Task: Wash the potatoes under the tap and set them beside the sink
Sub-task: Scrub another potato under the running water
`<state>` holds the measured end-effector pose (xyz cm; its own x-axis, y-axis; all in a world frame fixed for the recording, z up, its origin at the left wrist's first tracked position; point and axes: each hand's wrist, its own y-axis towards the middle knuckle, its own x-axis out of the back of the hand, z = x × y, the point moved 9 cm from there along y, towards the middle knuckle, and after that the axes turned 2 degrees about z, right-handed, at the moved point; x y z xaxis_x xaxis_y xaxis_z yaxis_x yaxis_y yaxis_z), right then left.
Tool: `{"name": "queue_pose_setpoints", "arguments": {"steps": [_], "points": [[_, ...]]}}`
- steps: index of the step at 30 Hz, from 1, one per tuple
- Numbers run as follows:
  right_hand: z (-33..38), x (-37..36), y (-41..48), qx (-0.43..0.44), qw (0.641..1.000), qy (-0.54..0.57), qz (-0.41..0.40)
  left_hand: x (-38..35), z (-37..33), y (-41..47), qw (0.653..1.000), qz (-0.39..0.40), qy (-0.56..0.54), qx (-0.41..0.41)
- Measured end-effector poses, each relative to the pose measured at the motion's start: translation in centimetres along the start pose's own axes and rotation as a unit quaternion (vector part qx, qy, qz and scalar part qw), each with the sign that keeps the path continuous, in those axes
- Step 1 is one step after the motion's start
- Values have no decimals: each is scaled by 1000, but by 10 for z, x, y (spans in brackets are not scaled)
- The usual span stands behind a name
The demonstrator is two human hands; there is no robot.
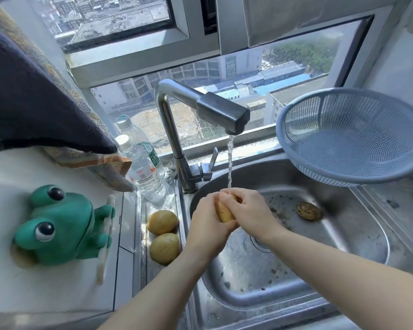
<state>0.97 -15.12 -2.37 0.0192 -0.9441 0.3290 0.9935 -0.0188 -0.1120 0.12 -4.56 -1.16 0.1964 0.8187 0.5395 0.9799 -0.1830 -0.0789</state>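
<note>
— While held under the water stream (pixel 229 163) from the tap (pixel 221 113), placed how within the grip?
— Clasped between both hands. Held potato (pixel 224 211) lying slantwise, its lower end cupped by the left hand (pixel 206 225) with fingers curled round from beneath, its upper end covered by the right hand (pixel 250 210) with fingers wrapped over the top. Only a strip of yellow skin showing between the palms.
— Both closed on it, then?
— Yes, both gripping that one potato, over the far left part of the sink (pixel 343 225), right below the spout.
— And the others?
— Set on the narrow steel ledge along the sink's left edge: far potato (pixel 162 221) and near potato (pixel 164 248), touching each other, just beside the left wrist.
— Rest of the surface?
— At the sink's far left corner, two clear plastic bottles (pixel 146 172), upright, beside the tap's base. At the far right corner, a blue colander (pixel 351 136), tilted on the rim. Inside the basin, dark specks, a drain (pixel 260 244) near the middle, and a round brownish disc (pixel 309 210) toward the right; impossible to tell what.
— And the room?
— Left of the sink, a white counter bearing a green frog figure (pixel 62 225), with a dark cloth (pixel 38 103) hanging above. Behind the tap, a window (pixel 224 75) looking down on rooftops.
</note>
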Motion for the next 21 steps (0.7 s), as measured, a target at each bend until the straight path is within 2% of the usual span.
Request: {"name": "queue_pose_setpoints", "arguments": {"steps": [3,5,9,11,15,21], "points": [[-12,-3,3,-73,989,120,48,-1,11,-3,1000,-5,-1,2],[-14,-12,1,-132,954,249,107,-1,19,-2,999,12,-32,12],[-9,-15,-2,-141,908,371,134,0,19,3,998,46,-47,-8],[-8,-14,-2,-131,903,387,132,-2,17,4,998,49,-37,-23],[-6,-12,-5,-102,919,355,136,-12,12,5,997,58,-45,-29],[-7,-19,1,-122,932,320,118,-20,-2,1,995,38,-48,-82]]}}
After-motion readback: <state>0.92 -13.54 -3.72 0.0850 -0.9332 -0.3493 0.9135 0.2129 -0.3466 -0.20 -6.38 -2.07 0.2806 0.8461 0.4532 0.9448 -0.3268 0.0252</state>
